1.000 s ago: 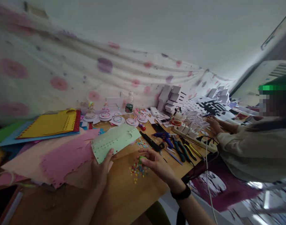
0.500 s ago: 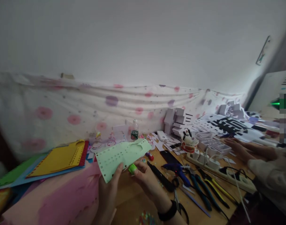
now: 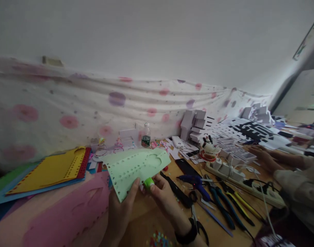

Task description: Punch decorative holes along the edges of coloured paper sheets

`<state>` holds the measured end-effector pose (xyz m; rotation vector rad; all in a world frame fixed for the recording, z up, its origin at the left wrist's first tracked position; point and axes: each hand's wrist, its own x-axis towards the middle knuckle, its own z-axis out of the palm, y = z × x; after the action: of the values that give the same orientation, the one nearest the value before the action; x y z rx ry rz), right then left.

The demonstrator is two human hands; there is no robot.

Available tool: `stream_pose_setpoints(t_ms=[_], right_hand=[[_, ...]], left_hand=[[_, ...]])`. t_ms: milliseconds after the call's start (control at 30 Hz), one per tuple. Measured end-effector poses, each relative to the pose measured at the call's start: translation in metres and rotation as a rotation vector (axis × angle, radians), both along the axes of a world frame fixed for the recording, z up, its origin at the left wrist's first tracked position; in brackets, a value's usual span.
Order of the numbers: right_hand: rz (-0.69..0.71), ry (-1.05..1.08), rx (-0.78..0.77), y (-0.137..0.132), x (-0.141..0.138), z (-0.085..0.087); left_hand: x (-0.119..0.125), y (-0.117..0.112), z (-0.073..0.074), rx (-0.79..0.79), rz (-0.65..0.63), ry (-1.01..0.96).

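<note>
My left hand [image 3: 123, 205] pinches the near edge of a light green sheet of paper [image 3: 132, 169], its thumb on top. Rows of small punched holes run along the sheet, and a larger curved cut shows toward its right end. Between the thumb and fingers of my right hand [image 3: 162, 193] is a bright green craft paper punch [image 3: 148, 183], held at the sheet's near edge close to my left thumb. Small coloured paper bits [image 3: 160, 238] lie on the table below. A pink sheet [image 3: 74, 212] rests left of my left hand.
Stacked yellow sheets [image 3: 47, 169] lie at the left. Scissors [image 3: 195, 219], a blue glue gun [image 3: 195, 181], pliers [image 3: 222, 209] and a power strip [image 3: 245, 183] lie to the right. Behind stands a bottle [image 3: 146, 135]. Another person's hands [image 3: 265, 157] are at far right.
The camera view has shifted slightly. The green sheet has tilted a little in my hands, and the punch stays at its near edge.
</note>
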<state>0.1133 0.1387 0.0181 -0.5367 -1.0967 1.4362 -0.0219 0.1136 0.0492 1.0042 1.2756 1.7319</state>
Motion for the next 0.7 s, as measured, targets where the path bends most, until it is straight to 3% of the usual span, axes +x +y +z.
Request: stream_pose_setpoints(t_ms=[233,467,700], right_hand=[[0.017,0.055,-0.071,-0.0001,0.0000,-0.0034],[0.021,0.060,-0.111,0.0011,0.0005,-0.0041],[0.004,0.056,-0.146,0.0010,0.0001,-0.0072]], left_hand=[[0.0012,-0.0011,-0.0078,-0.014,-0.010,0.053],[0.0015,-0.0012,-0.0024,0.100,-0.006,0.160],[0.0017,-0.0031,-0.0050,0.085,0.009,0.185]])
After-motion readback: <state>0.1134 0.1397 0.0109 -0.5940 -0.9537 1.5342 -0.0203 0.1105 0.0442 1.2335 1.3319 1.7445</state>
